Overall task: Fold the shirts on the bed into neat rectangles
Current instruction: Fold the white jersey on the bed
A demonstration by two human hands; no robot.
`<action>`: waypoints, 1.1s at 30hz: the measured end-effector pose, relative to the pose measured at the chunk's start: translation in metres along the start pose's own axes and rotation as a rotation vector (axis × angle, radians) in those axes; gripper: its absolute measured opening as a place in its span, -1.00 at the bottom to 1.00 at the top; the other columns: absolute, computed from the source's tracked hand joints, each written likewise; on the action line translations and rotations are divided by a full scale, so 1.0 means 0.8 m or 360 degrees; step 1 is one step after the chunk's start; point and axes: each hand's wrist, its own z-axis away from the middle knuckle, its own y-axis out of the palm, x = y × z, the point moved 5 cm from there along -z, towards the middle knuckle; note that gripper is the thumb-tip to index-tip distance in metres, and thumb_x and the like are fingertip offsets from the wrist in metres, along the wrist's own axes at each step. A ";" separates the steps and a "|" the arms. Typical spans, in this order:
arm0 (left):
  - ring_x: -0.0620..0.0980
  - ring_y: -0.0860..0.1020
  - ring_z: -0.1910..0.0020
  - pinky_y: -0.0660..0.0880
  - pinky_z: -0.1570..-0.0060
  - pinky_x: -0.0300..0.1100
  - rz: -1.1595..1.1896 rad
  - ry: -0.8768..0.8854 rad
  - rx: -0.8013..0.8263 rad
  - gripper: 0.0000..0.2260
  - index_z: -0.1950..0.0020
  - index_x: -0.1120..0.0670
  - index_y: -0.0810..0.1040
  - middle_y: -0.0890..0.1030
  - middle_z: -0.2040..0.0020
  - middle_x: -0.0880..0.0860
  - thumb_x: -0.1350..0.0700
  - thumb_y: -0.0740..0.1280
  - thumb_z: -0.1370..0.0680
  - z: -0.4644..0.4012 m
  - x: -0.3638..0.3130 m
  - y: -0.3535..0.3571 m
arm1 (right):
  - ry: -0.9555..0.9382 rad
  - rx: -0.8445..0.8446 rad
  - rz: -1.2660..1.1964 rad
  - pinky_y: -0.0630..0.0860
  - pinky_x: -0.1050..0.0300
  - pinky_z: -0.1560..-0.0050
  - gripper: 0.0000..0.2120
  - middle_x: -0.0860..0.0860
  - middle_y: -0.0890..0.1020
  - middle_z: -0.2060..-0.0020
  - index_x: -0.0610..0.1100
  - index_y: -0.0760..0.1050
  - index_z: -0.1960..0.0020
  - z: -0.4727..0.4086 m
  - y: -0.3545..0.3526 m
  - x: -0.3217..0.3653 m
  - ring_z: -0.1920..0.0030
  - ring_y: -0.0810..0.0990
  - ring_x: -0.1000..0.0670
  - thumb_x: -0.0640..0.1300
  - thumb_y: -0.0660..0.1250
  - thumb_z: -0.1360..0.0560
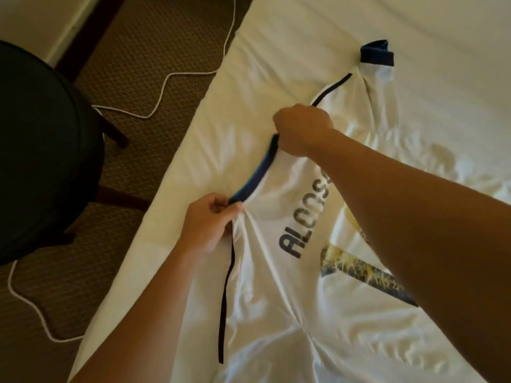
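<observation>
White shirt (276,272) lies back-up on bed (276,51) w/ dark collar (257,172) raised. Left hand (210,222) pinches collar's near end, right hand (301,128) grips far end.

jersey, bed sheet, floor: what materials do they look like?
Jersey: looks like thin synthetic knit, probably polyester; it has a slight sheen and gathers in fine sharp creases where the left hand and right hand pinch by the blue collar.
Bed sheet: matte white woven cloth, likely cotton, with soft wrinkles.
Floor: brown low-pile carpet with a small repeating pattern.
</observation>
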 end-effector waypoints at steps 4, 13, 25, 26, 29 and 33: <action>0.08 0.71 0.13 0.68 0.07 0.00 0.0230 -0.0034 -0.0234 -0.92 0.04 0.17 0.64 0.73 0.16 0.10 0.17 0.48 -0.55 0.022 0.009 -0.017 | -0.0013 -0.0087 -0.0673 0.54 -0.03 0.01 -0.88 -0.08 0.60 0.02 -0.07 0.53 -0.07 -0.007 0.007 0.007 0.01 0.57 -0.16 -0.21 0.25 -0.59; 0.04 0.64 0.40 0.59 0.40 -0.12 0.0081 -0.0258 -0.0279 -0.85 0.11 0.21 0.66 0.70 0.25 0.19 0.14 0.42 -0.59 0.060 0.032 -0.036 | 0.0016 -0.0023 -0.0878 0.47 0.01 -0.29 -0.62 -0.04 0.60 -0.29 -0.04 0.49 -0.40 0.032 0.035 0.000 -0.30 0.53 -0.11 -0.19 0.22 -0.60; 0.07 0.56 0.48 0.63 0.33 0.01 -0.0257 -0.0384 -0.0230 -0.74 0.10 0.30 0.63 0.61 0.35 0.21 0.08 0.50 -0.53 0.141 0.092 -0.046 | 0.0260 0.0037 -0.1004 0.49 0.12 -0.09 -0.71 -0.08 0.62 -0.20 -0.07 0.56 -0.30 0.214 0.071 0.000 -0.15 0.60 -0.11 -0.14 0.22 -0.62; 0.08 0.60 0.42 0.66 0.29 0.07 -0.0254 -0.0359 -0.0322 -0.75 0.07 0.24 0.64 0.63 0.32 0.17 0.04 0.49 -0.54 0.147 0.093 -0.046 | 0.0303 0.0050 -0.1031 0.50 0.10 -0.11 -0.72 -0.08 0.63 -0.17 -0.09 0.56 -0.29 0.238 0.081 -0.004 -0.15 0.60 -0.12 -0.14 0.22 -0.63; 0.11 0.61 0.02 0.58 0.09 0.06 -0.0797 -0.0023 -0.0605 -0.70 -0.16 0.08 0.58 0.61 -0.01 0.06 -0.04 0.46 -0.51 0.175 0.082 -0.030 | 0.0435 0.0093 -0.1098 0.50 0.00 -0.21 -0.75 -0.05 0.63 -0.16 -0.08 0.59 -0.23 0.326 0.127 -0.018 -0.20 0.56 -0.12 -0.13 0.25 -0.60; 0.19 0.54 0.02 0.50 0.09 0.06 -0.1592 0.1084 -0.0392 -0.64 -0.21 0.12 0.59 0.56 -0.08 0.14 -0.03 0.40 -0.48 0.231 0.067 0.056 | 0.0632 0.0107 -0.1090 0.49 0.07 -0.18 -0.74 0.00 0.58 -0.16 -0.08 0.57 -0.21 0.468 0.209 -0.055 -0.19 0.52 -0.07 -0.10 0.34 -0.53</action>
